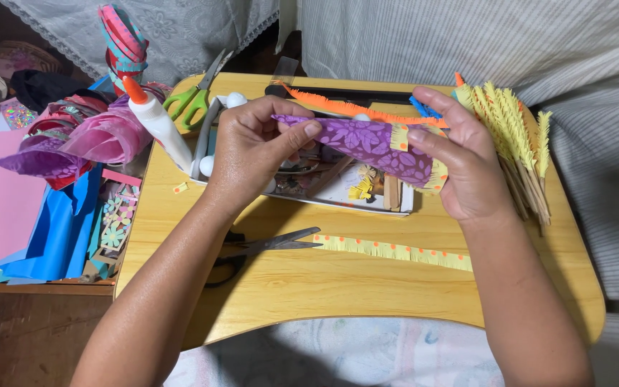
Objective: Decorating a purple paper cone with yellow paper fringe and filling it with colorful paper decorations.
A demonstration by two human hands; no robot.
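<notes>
The left hand (252, 154) hides the black scissors' (266, 247) handles and part of the white tray (395, 208)

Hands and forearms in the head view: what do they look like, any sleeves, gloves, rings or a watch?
The left hand and the right hand are both bare, with no gloves. No ring, watch or bracelet shows on either. Both forearms are uncovered as far as the bottom edge of the picture, so no sleeve is in view. The fingernails that show are short and unpainted.

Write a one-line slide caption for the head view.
Left hand and right hand hold a purple patterned paper roll with yellow fringe over a wooden lap table.
</notes>
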